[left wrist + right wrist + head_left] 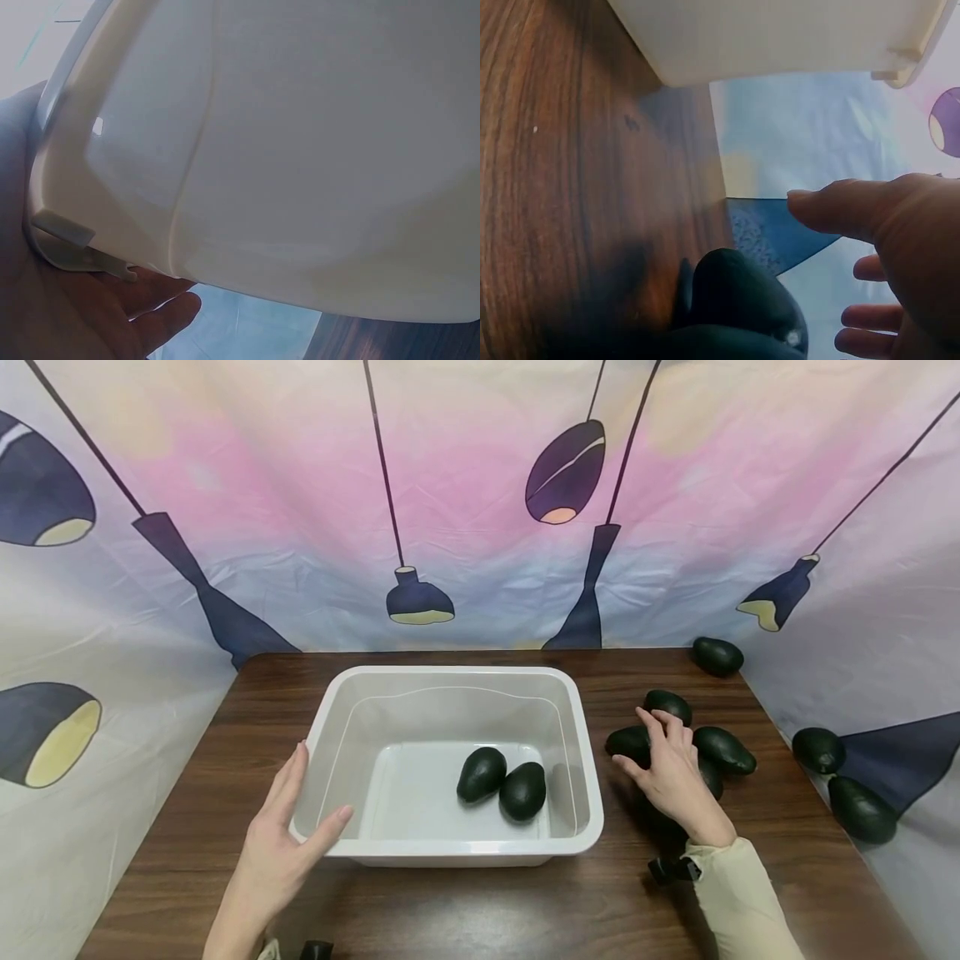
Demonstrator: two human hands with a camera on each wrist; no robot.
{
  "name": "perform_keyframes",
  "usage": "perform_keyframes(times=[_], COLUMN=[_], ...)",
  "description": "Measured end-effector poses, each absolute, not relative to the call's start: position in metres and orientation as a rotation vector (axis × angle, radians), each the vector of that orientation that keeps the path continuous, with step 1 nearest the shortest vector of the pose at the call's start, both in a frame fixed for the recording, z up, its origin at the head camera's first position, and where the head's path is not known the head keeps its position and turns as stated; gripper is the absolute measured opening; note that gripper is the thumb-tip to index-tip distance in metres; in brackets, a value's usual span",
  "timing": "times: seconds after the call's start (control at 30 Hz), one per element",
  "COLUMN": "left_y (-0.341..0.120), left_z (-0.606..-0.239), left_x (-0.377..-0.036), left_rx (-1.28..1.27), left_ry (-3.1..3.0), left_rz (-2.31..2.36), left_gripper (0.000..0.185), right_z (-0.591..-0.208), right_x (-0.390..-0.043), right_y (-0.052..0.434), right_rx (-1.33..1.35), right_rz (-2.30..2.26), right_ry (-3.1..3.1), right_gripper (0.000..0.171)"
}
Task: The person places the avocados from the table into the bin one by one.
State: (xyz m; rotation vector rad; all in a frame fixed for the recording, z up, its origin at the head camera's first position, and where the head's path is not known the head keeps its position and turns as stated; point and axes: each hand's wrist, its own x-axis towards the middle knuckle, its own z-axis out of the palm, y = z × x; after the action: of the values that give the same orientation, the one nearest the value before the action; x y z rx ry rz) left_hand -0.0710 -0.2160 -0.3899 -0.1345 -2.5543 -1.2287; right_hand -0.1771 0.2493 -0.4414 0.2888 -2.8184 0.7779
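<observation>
A white plastic tub (450, 673) stands on the dark wooden table (450, 910), with two dark green avocados (482, 773) (522, 790) lying side by side in it. My left hand (311, 797) rests against the tub's near-left corner, thumb over the rim and fingers straight along the outside. The left wrist view shows the palm (82, 315) against the tub's corner (300, 150). My right hand (647, 745) hovers, fingers spread, over a cluster of avocados (723, 749) right of the tub. It holds nothing. In the right wrist view an avocado (742, 300) lies under that hand (832, 270).
More avocados lie at the table's far right corner (717, 656) and along the right edge against the cloth (817, 749) (862, 810). A printed fabric backdrop (480, 527) closes off the back and both sides of the table.
</observation>
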Motion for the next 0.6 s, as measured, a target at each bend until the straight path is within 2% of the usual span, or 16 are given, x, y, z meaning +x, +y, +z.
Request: perform_keyframes(times=[0.6], left_y=[-0.216], left_z=[-0.392], left_x=[-0.070], left_rx=[-0.115], left_ry=[-2.567], left_rz=[-1.233], left_gripper=[0.090], right_z=[-0.456], right_x=[-0.183], right_y=[0.255], right_rx=[0.288], right_rz=[0.724], right_ry=[-2.874], right_gripper=[0.066])
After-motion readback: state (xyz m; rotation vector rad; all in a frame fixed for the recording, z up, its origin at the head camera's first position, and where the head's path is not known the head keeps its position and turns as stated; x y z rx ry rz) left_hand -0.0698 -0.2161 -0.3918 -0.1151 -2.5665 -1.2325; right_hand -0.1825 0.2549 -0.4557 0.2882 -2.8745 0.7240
